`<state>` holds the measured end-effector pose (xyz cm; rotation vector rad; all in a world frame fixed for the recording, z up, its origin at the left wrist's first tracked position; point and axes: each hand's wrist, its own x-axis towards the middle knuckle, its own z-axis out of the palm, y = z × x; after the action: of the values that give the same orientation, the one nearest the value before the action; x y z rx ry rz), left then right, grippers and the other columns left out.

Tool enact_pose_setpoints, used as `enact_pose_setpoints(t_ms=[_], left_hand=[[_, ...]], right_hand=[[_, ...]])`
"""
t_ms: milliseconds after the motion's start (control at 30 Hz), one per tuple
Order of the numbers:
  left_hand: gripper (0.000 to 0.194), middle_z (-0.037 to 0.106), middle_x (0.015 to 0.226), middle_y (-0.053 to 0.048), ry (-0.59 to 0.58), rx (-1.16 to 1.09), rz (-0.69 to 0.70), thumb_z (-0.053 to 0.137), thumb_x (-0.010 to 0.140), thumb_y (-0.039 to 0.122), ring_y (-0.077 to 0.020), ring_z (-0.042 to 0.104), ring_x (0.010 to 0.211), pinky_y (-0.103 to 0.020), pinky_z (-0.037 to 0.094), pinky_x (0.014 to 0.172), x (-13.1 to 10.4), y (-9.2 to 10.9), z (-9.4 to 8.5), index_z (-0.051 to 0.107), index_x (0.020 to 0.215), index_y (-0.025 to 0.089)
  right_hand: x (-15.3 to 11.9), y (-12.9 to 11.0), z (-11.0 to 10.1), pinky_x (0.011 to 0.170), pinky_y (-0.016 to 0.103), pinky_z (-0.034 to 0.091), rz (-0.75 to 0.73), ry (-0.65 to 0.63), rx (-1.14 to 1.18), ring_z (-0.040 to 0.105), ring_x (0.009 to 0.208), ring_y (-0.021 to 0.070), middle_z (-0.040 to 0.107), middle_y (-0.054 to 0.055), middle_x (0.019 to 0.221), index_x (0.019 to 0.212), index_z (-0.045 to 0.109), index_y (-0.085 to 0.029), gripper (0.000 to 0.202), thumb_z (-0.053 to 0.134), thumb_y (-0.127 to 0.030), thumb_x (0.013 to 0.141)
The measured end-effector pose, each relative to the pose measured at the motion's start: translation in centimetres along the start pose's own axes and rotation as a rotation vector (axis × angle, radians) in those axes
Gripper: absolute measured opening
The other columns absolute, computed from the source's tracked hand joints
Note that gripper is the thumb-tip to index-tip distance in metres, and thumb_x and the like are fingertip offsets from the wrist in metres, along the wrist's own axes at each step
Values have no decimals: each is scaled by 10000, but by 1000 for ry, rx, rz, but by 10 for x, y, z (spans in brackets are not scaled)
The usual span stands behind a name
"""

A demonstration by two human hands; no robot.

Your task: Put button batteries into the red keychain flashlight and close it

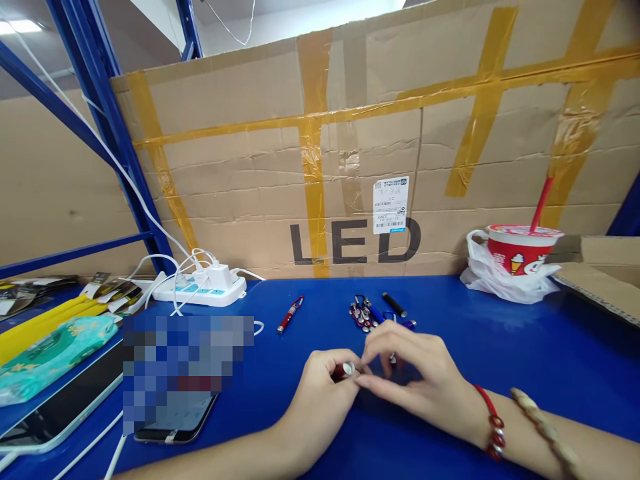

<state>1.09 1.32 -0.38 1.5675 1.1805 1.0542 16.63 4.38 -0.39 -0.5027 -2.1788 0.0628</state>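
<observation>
My left hand [323,390] is closed around a small dark-red flashlight [343,371], whose silver end points to the right. At that silver end, the thumb and fingertips of my right hand [417,367] come together in a pinch. Whatever is between them is too small and blurred to name. Below the right fingers shows a small metal-ended piece [393,360], mostly hidden by the hand. Behind my hands lie a pile of small keychain flashlights [361,313] and a black flashlight [395,305]. A red flashlight with a carabiner clip [289,317] rests apart, further left.
A white power strip [200,290] with plugs and cables stands at the back left. Phones [65,400], a teal packet [60,350] and yellow packages [45,323] lie on the left. A red cup [523,252] with a straw sits back right, before a large cardboard sheet [240,187].
</observation>
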Motion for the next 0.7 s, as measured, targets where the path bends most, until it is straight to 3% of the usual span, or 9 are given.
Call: enact_pose_setpoints(t_ms=[100,200,367,700], left_hand=[[158,421,541,30,60,22,-2,416,646,167,-100,343,564,-221,258,551,-1,3,-1,539,552,136],[166,400,534,36,74,26,-20,413,656,151,-97,337,553,-222,248,541,-3,4,-1,545,554,142],[161,410,527,35,73,-18,-15,418,649,136,-97,345,552,-223,252,544,-4,6,-1,527,531,143],[181,422,504,41,82,-83,-21,412,626,114,-96,352,530,-229,251,536,-3,5,0,557,522,146]], right_hand=[[3,11,-1,532,193,437,185,98,-32,521,550,67,583,-16,765,845,528,-209,132,588,-305,776],[5,21,-1,649,253,459,262,-3,-191,572,729,123,606,4,867,868,561,-227,167,595,-340,750],[4,25,2,743,330,445,242,-183,-368,574,879,176,635,3,956,907,619,-266,201,603,-370,736],[-2,23,7,713,345,428,56,-195,-536,605,871,191,681,5,957,902,671,-239,211,494,-313,814]])
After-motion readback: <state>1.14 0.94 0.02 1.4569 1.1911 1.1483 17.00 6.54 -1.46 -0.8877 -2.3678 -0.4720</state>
